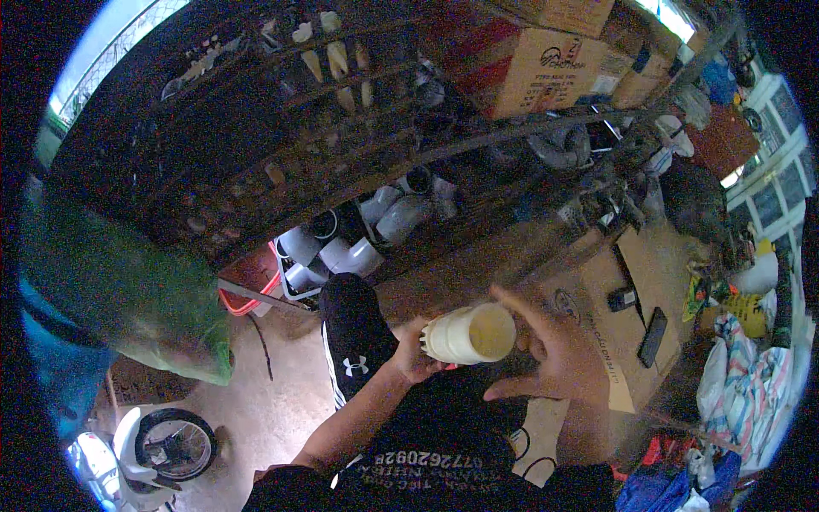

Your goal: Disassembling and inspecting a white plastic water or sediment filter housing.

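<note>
My left hand [413,353] is wrapped round the base of a cream-coloured plastic cylinder [454,338], which looks like a pipe fitting. Its left end is notched, and the wider round end faces right, toward my other hand. Just beside that wide end, my right hand [559,350] is spread, thumb and fingers well apart, slightly smeared by motion. It appears to hold nothing. A small bit of red shows beneath the cylinder near my left fingers; what it is I cannot tell.
Grey pipe fittings [351,256] fill a crate ahead, beside a red basket [256,277]. A dark rack [281,175] stands behind. Flattened cardboard [589,294] at right bears a black remote-like object [653,338]. A green sack [128,290] and a motorbike wheel [177,445] are at left.
</note>
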{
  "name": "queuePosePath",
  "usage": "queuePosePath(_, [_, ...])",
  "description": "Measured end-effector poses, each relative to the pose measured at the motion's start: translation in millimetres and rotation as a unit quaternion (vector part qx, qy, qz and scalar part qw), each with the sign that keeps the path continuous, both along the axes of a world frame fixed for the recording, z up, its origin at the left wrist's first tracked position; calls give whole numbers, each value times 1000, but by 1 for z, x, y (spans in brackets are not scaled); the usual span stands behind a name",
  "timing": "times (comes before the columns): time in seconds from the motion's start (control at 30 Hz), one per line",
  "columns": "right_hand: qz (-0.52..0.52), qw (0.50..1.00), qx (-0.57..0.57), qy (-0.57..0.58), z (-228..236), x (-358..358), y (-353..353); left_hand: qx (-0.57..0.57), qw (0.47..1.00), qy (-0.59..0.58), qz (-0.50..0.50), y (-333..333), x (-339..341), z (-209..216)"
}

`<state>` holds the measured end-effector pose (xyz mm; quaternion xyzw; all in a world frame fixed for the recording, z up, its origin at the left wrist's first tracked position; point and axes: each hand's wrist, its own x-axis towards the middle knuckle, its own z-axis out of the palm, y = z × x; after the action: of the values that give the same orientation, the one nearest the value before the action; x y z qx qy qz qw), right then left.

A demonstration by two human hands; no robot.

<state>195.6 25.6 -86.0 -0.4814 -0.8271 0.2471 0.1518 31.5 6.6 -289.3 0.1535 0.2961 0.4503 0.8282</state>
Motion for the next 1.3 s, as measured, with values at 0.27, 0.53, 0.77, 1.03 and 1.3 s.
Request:
queuePosePath(0.27, [-24,994,-80,77,-16,15,1,37,999,-20,16,4,0,16])
queuePosePath(0.53, [-14,999,46,16,-22,3,11,-19,998,-51,-23,7,-5,9])
queuePosePath(0.77, [-23,985,168,19,-21,-4,10,-118,987,59,90,16,-10,14])
queuePosePath(1.03, [-32,992,98,-70,-25,12,15,-92,983,106,121,22,-25,10])
queuePosePath(1.3, [3,998,-44,46,-8,4,16,-79,996,-22,42,17,-29,-9])
